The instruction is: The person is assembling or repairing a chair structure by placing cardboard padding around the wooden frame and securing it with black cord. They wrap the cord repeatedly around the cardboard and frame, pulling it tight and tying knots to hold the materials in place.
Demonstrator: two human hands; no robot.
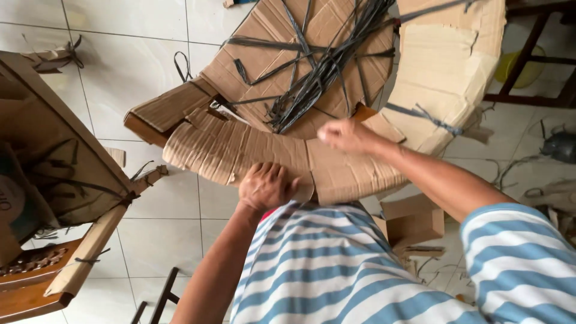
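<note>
white floor tiles show bare at the upper left and between the two cardboard-wrapped pieces, while the right side of the floor is strewn with scraps, a small cardboard box and loose strap ends; a cardboard-wrapped piece with wooden parts crowds the left edge, and dark wooden legs stand at the upper right. the left hand is curled shut, knuckles up, pressing on the near edge of the curved corrugated cardboard wrap, just above the striped shirt. the right hand is blurred, fingers drawn together on the top edge of the same wrap where two sheets meet; whether it pinches the cardboard or a strap i cannot tell. the wrap bends in a wide arc around a round cardboard-covered piece, its ribs showing and edges torn, and dark plastic straps cross over the round top in a bundle
</note>
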